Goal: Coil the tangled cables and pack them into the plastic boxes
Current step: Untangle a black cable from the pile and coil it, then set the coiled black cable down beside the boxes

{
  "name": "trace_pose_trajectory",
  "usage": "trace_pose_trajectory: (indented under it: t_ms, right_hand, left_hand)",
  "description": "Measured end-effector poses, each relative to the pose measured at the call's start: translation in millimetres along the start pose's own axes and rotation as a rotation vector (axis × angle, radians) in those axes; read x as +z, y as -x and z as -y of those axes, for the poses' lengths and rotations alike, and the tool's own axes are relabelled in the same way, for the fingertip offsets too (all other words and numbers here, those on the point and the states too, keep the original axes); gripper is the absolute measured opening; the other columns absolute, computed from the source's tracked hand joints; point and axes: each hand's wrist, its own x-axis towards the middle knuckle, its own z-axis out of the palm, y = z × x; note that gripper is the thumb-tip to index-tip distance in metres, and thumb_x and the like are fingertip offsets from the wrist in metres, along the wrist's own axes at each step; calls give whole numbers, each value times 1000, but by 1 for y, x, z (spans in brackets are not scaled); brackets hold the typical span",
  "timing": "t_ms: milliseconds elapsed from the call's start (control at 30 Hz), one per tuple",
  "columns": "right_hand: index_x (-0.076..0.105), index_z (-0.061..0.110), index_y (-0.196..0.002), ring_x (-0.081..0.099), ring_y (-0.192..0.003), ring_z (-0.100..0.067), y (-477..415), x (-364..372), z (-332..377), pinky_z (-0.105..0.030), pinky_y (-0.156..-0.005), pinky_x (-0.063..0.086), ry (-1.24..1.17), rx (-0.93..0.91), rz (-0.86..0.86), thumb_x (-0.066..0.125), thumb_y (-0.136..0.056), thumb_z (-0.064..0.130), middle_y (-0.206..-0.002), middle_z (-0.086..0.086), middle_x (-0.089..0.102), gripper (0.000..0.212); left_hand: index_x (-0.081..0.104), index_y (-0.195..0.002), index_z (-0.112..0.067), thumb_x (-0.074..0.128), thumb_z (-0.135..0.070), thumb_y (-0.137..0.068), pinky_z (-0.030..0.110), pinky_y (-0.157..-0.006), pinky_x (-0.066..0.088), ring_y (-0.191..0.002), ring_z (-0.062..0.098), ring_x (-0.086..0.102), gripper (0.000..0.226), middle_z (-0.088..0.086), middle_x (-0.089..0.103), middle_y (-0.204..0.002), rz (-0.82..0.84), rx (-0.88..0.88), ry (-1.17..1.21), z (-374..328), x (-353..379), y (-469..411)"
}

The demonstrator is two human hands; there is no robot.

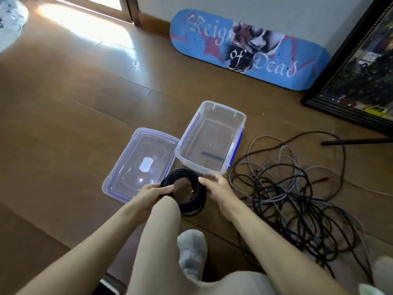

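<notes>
Gripping a black coil [192,206] at its left rim, the left hand [154,193] is curling its fingers round the strands. The right hand [217,186] is clasping the opposite rim, fingers bent over it. The coil is sitting just before the open box [188,135], beside the lid [136,167]. A tangle [285,194] is lying on the floor [85,124], right of the box.

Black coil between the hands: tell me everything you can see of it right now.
The black coil is thin, rubbery-looking cable wound into a neat round ring of many turns, open in the middle. It lies roughly flat, just in front of the open clear box. The left hand grips its left side; the right hand holds its right side. The person's knee hides its lower left part. No plug shows clearly.
</notes>
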Motion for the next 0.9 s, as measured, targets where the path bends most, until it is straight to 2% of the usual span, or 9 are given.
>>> trace_pose_trajectory:
  t_ms: [67, 167, 233, 367, 433, 500, 600, 700, 900]
  right_hand:
    - [61, 10, -110, 62, -94, -19, -3, -11, -17, -31, -81, 50, -17, 86, -46, 60, -93, 16, -100, -7, 65, 18]
    - [64, 13, -88, 61, -75, -11, -8, -26, -38, -23, -64, 48, 71, 130, -84, 57, -93, 11, -101, -9, 65, 9]
    - [64, 11, -99, 61, -70, -11, -12, -29, -46, -17, -54, 47, 112, 89, -109, 59, -93, 13, -108, -10, 61, 8]
    - [49, 5, -124, 57, -52, -10, -15, -21, -44, -18, -42, 44, 69, 13, -103, 68, -88, 21, -94, -14, 60, 43]
    - [40, 8, -128, 56, -44, -9, -15, -12, -42, -20, -40, 45, 93, 19, -62, 71, -86, 17, -89, -15, 58, 52]
    - [35, 6, -131, 54, -43, -9, -14, -4, -43, -18, -39, 45, 132, 37, -35, 69, -87, 10, -82, -14, 56, 56]
    - [36, 3, -130, 48, -48, -6, -15, -1, -44, -8, -37, 37, 160, 44, -77, 65, -89, 4, -72, -3, 49, 51]
    - [38, 5, -125, 47, -48, -5, -18, 2, -45, -6, -34, 33, 136, 85, -128, 64, -89, 2, -74, -3, 50, 45]
    - [43, 12, -113, 54, -38, -8, -23, 2, -49, -18, -38, 45, 158, 46, -178, 64, -91, 12, -94, -20, 64, 31]
  left_hand:
    - [63, -113, 6, 77, -15, -69, 35, -70, 58, -74, 27, 70, 51, 20, 71, -91, -1, -56, 23, 10, 2, -17]
    - [58, -114, 7, 71, -6, -80, 34, -62, 59, -73, 25, 70, 39, 19, 70, -91, -48, -77, 56, 20, 8, -37]
    - [57, -114, 8, 66, -6, -86, 29, -58, 59, -74, 23, 69, 33, 17, 68, -91, -45, -71, 46, 18, 15, -44]
    - [57, -99, -1, 60, -6, -90, 19, -44, 51, -53, 10, 66, 11, 12, 64, -80, -118, 5, 28, 15, 29, -53]
    - [58, -101, -3, 63, -12, -90, 27, -56, 57, -71, 19, 69, 16, 16, 67, -90, -177, 45, -28, 19, 32, -59]
    - [59, -107, -5, 65, -24, -88, 36, -70, 57, -88, 25, 66, 27, 15, 67, -101, -258, 95, -255, 22, 31, -65]
    - [54, -98, -8, 56, -43, -91, 35, -69, 46, -85, 24, 56, 35, 6, 60, -92, -375, 151, -837, 19, 32, -65]
    - [55, -100, -7, 45, -47, -96, 35, -72, 38, -95, 29, 54, 41, 11, 55, -106, -477, 169, -1249, 17, 38, -63]
    - [58, -111, -2, 39, -46, -98, 38, -79, 44, -107, 31, 54, 50, 14, 54, -116, -452, 231, -1453, 15, 42, -66]
